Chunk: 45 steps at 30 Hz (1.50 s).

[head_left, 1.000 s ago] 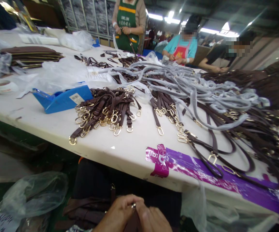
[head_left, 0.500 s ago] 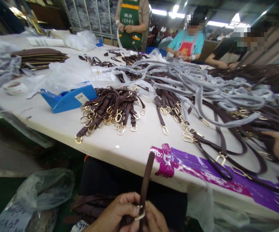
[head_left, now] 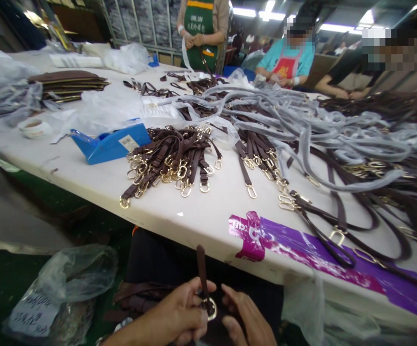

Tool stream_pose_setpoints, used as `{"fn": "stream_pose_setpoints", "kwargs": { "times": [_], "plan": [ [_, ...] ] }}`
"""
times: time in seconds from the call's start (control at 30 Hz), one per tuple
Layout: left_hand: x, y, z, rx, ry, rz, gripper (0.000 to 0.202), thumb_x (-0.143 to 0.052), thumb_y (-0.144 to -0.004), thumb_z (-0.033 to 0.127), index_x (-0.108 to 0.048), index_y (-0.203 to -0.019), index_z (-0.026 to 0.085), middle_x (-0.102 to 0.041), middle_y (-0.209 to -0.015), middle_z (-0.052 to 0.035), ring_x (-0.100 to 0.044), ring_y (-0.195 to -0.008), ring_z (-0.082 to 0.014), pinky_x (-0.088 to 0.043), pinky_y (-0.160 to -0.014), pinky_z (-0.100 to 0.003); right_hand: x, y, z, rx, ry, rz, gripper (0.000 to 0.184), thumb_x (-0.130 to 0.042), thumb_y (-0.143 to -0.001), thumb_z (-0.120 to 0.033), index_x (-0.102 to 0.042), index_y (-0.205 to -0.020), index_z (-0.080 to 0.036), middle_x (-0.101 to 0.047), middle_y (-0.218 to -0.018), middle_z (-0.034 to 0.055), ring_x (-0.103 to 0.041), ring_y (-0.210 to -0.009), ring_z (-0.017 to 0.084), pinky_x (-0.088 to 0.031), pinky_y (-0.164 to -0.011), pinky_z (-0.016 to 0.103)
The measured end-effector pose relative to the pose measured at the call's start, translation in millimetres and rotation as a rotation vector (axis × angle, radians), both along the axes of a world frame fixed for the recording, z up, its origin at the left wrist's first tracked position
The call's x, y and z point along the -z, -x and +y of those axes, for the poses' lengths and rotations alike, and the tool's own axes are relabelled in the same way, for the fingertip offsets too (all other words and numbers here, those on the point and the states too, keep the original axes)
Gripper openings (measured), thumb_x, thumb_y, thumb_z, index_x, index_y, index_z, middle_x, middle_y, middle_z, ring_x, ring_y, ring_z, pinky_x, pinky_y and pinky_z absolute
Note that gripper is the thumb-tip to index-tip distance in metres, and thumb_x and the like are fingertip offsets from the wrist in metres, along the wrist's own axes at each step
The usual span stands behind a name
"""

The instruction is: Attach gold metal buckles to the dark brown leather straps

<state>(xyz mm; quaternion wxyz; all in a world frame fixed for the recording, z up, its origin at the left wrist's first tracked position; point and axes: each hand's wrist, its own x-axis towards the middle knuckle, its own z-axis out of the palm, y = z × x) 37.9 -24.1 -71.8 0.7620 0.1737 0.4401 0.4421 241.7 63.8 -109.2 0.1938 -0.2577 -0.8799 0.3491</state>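
Note:
My left hand [head_left: 184,312] pinches a dark brown strap [head_left: 201,269] close to its gold buckle [head_left: 211,309], low in front of my lap. The strap's free end points up, short of the table edge. Just right of the buckle, my right hand [head_left: 246,312] is open, its fingers apart and touching nothing that I can see. More brown straps [head_left: 139,295] lie on my lap, to the left of my left hand. Ahead on the table is a heap of short brown straps with gold rings [head_left: 174,156].
A blue tape dispenser [head_left: 110,143] and a tape roll [head_left: 35,128] stand on the white table [head_left: 96,185]. Plastic-wrapped straps [head_left: 302,115] pile up behind. Purple tape [head_left: 302,245] covers the front edge. A clear bag [head_left: 64,298] sits low left. Several co-workers are around the table.
My right hand has let go of the strap and moved a little right, its fingers opening. In my left hand the strap has shifted left and lower. A person's hand at far right has mostly withdrawn.

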Motion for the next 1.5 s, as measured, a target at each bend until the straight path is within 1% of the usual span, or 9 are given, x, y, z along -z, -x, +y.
{"fn": "stream_pose_setpoints", "kwargs": {
  "times": [0.1,0.2,0.43,0.6,0.73,0.93,1.23,1.4,1.5],
  "plan": [
    [-4.4,-2.9,6.9,0.109,-0.044,0.01,0.061,-0.066,-0.073,0.016,-0.049,-0.131,0.02,-0.059,-0.07,0.0055,-0.039,-0.048,-0.0054,-0.027,-0.046,-0.018,-26.1,20.9,9.1,-0.104,-0.302,0.028,0.058,-0.041,-0.102,-0.051,-0.035,-0.147,-0.015,-0.072,-0.109,0.0122,-0.072,-0.09,0.022,-0.062,-0.077,0.027],
    [-3.9,-6.6,10.0,0.088,-0.149,0.01,0.063,-0.066,-0.068,0.008,-0.053,-0.127,0.024,-0.064,-0.088,0.0034,-0.05,-0.061,-0.0082,-0.036,-0.058,-0.02,-39.7,43.6,9.9,-0.049,-0.431,0.025,0.047,-0.033,-0.105,-0.026,-0.03,-0.15,-0.014,-0.073,-0.087,0.0076,-0.07,-0.07,0.022,-0.062,-0.064,0.032],
    [8.6,-4.7,3.2,-0.146,-0.12,0.437,0.03,-0.072,-0.069,0.011,-0.066,-0.098,0.017,-0.069,-0.09,0.0001,-0.061,-0.09,-0.021,-0.044,-0.079,-0.027,-33.6,42.3,17.9,0.032,-0.429,-0.025,0.062,-0.033,-0.096,-0.01,-0.026,-0.155,-0.029,-0.067,-0.101,0.01,-0.069,-0.086,0.023,-0.062,-0.066,0.032],
    [13.0,-2.6,3.8,-0.179,-0.163,0.476,0.026,-0.071,-0.067,0.009,-0.066,-0.092,0.016,-0.071,-0.091,-0.0001,-0.063,-0.089,-0.0216,-0.045,-0.077,-0.027,-25.7,27.5,19.6,-0.012,-0.361,-0.223,0.065,-0.035,-0.089,-0.008,-0.04,-0.147,-0.036,-0.06,-0.108,0.0088,-0.07,-0.084,0.02,-0.06,-0.06,0.028],
    [15.8,1.2,0.5,-0.201,-0.094,0.434,0.022,-0.076,-0.068,0.019,-0.062,-0.085,0.016,-0.065,-0.075,0.0027,-0.055,-0.07,-0.0155,-0.038,-0.062,-0.024,-23.9,17.6,26.2,-0.105,-0.251,-0.153,0.043,-0.036,-0.101,-0.021,-0.051,-0.139,-0.033,-0.055,-0.097,0.0057,-0.064,-0.073,0.016,-0.055,-0.058,0.024],
    [15.3,4.0,-2.9,-0.251,-0.077,0.355,0.032,-0.082,-0.066,0.023,-0.064,-0.091,0.015,-0.068,-0.079,0.0005,-0.056,-0.074,-0.0158,-0.041,-0.066,-0.025,-31.8,9.6,34.6,-0.166,-0.029,-0.054,0.028,-0.045,-0.103,-0.025,-0.057,-0.128,-0.026,-0.052,-0.092,0.0035,-0.059,-0.074,0.016,-0.051,-0.062,0.025],
    [7.0,5.9,-1.7,-0.191,-0.04,0.4,0.032,-0.08,-0.065,0.023,-0.065,-0.092,0.016,-0.062,-0.075,0.0027,-0.051,-0.071,-0.0151,-0.038,-0.064,-0.025,-47.3,7.5,47.2,-0.252,-0.087,-0.071,0.022,-0.056,-0.098,-0.022,-0.065,-0.117,-0.028,-0.06,-0.09,0.0044,-0.063,-0.08,0.019,-0.055,-0.066,0.029],
    [-0.2,10.7,-0.8,-0.059,-0.099,0.608,0.029,-0.081,-0.067,0.024,-0.069,-0.092,0.018,-0.062,-0.08,0.0033,-0.052,-0.077,-0.0164,-0.035,-0.067,-0.024,-47.2,14.4,50.4,-0.262,-0.164,0.011,0.01,-0.056,-0.098,-0.025,-0.066,-0.101,-0.028,-0.066,-0.083,0.0008,-0.066,-0.084,0.022,-0.053,-0.095,0.05],
    [-2.8,9.5,0.6,-0.022,-0.127,0.66,0.026,-0.081,-0.067,0.022,-0.07,-0.091,0.019,-0.063,-0.081,0.0037,-0.054,-0.08,-0.0174,-0.034,-0.07,-0.024,-44.4,16.0,48.0,-0.259,-0.071,0.047,0.01,-0.053,-0.1,-0.027,-0.062,-0.098,-0.026,-0.067,-0.084,0.0004,-0.067,-0.088,0.02,-0.051,-0.101,0.044]
  ]
}}
